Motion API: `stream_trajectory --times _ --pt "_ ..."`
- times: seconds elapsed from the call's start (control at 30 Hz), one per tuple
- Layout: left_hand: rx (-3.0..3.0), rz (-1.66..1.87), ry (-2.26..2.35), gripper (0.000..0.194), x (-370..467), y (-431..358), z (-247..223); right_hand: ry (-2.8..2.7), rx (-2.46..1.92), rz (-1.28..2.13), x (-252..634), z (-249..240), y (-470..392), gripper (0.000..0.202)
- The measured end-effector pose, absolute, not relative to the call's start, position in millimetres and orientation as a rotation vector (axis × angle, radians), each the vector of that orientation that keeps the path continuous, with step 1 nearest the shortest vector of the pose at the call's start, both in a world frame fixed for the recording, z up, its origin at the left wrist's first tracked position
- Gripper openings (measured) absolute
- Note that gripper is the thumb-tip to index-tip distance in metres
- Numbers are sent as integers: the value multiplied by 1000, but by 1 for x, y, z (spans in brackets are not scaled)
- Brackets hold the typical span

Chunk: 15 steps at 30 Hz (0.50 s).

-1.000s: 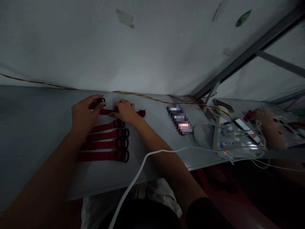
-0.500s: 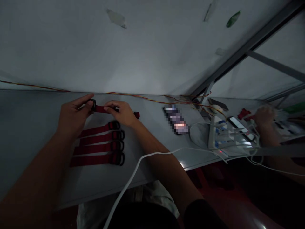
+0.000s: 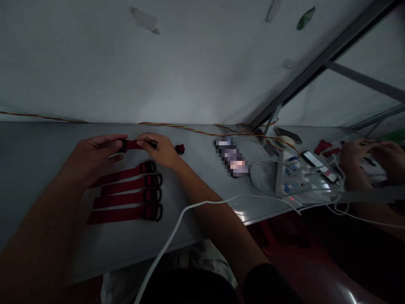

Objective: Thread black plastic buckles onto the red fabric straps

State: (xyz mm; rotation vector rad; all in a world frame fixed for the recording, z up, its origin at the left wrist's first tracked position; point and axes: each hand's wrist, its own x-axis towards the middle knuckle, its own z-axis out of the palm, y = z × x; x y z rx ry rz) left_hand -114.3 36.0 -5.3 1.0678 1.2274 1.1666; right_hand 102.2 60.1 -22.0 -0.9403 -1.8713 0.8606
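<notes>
A short red strap (image 3: 132, 145) with a black buckle is stretched between my two hands above the grey table. The fingers of my left hand (image 3: 98, 154) pinch its buckle end. My right hand (image 3: 160, 148) grips the strap's other part between thumb and fingers, with something dark partly hidden in it. Just right of that hand lies a small dark red piece (image 3: 180, 148). Below my hands several red straps (image 3: 122, 196) with black buckles and rings lie side by side, buckles to the right.
A phone (image 3: 231, 157) lies right of my hands. Beyond it are a white power strip (image 3: 286, 175), a second phone (image 3: 319, 166) and another person's hands (image 3: 373, 156). A white cable (image 3: 186, 209) crosses over my right forearm. Twisted wires (image 3: 177, 126) run along the wall.
My left hand has turned a little, and its lower fingers now show beneath the buckle. At the right, the other person's two hands have come together. The view has shifted slightly.
</notes>
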Motion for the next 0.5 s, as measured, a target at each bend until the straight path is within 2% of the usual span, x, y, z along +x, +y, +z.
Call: stream_trajectory --times 0.23,0.5 --pt "1059 1231 1240 53 -115 39 -7 -1853 -956 882 104 -15 58 16" --pt "961 1094 1223 57 -115 35 1 -1854 -855 875 100 -16 54 15"
